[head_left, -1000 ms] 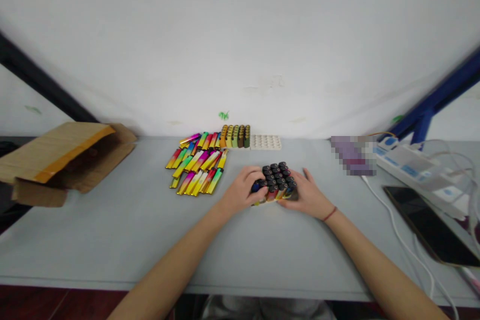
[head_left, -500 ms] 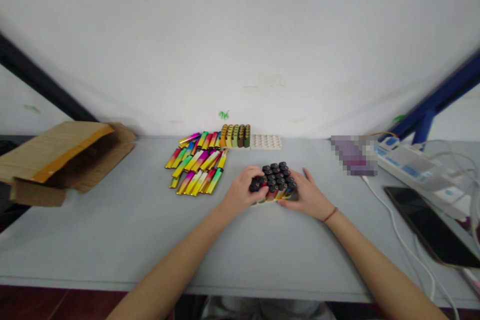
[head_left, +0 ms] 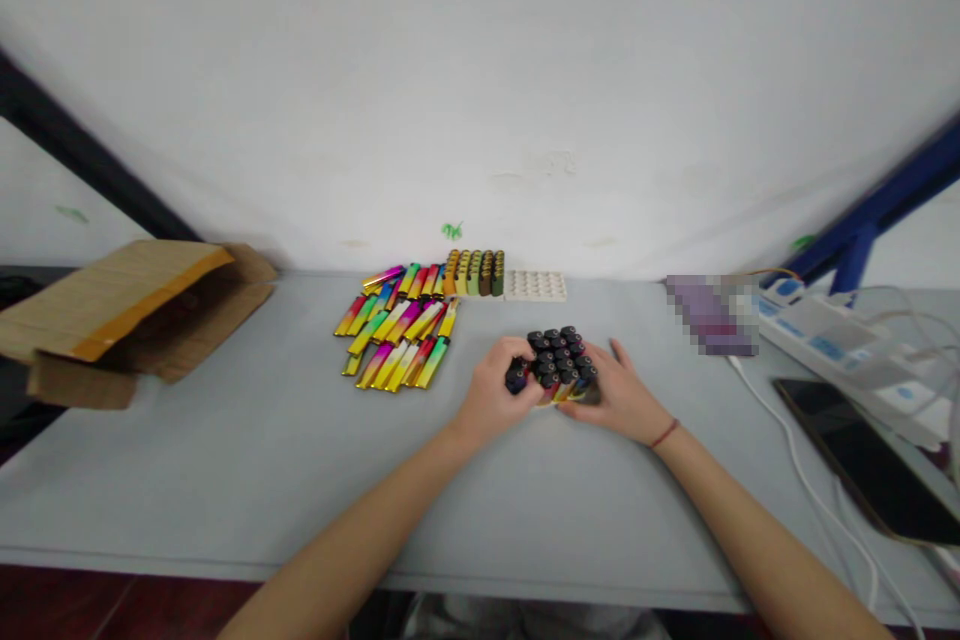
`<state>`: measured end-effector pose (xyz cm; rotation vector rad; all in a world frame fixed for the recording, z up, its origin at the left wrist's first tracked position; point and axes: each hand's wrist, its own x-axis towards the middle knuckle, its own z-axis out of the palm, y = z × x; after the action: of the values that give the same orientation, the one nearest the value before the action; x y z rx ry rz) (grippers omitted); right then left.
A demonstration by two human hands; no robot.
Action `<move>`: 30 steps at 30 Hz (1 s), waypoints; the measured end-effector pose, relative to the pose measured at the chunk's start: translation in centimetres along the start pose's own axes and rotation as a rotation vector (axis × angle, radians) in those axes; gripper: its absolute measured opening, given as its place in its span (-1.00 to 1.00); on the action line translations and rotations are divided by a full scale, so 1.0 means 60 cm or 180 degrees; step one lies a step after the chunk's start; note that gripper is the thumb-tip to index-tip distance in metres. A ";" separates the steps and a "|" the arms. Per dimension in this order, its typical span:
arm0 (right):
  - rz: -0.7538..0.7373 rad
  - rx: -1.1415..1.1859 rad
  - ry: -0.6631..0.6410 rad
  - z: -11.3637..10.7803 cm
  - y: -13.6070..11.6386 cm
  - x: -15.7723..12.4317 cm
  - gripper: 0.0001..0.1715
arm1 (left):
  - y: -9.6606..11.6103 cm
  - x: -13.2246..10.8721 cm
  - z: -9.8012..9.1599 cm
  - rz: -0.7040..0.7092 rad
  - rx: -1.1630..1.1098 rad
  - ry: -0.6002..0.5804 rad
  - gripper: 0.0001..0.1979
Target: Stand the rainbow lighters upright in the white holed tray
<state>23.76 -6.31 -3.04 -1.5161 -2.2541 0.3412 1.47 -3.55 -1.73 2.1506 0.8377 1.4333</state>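
Note:
A block of upright lighter-like pieces with black tops (head_left: pixel 555 355) stands in rows on the table, a pale tray edge just showing under its front. My left hand (head_left: pixel 495 390) is closed round some of the pieces at the block's left side, thumb in front and fingers behind. Against the right side lies my right hand (head_left: pixel 619 395), its thumb at the front corner and its fingers curved behind, holding the block. The palms hide part of both sides. To the left lie several shiny, many-coloured lighter sleeves (head_left: pixel 397 325) in a loose pile.
By the wall, a tray of upright gold and green pieces (head_left: pixel 475 273) adjoins a white tray with round sockets (head_left: pixel 535 285). An open cardboard box (head_left: pixel 150 305) is at left. At right are a phone (head_left: pixel 862 455), a power strip (head_left: pixel 832 340) and white cables (head_left: pixel 784 430).
My left hand has shifted slightly right, with the pieces in its grip closer to the rest of the block. My right hand keeps its hold. The whole view has moved a little.

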 end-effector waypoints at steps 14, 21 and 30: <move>0.0008 -0.0010 0.0015 -0.002 0.000 -0.001 -0.05 | 0.013 0.040 -0.033 -0.0501 -0.0327 0.0959 -0.87; -0.0023 -0.0010 0.0032 -0.002 0.000 -0.003 -0.06 | -0.072 0.154 -0.210 -0.2651 -0.0285 0.1125 -0.60; -0.0083 0.0037 0.0132 0.008 0.009 -0.009 -0.07 | -0.156 0.228 -0.268 -0.2954 0.1652 -0.0422 -0.59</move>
<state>24.17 -6.56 -3.78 -1.4730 -2.2340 0.3120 -11.82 12.88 7.55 1.6908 1.9615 0.6219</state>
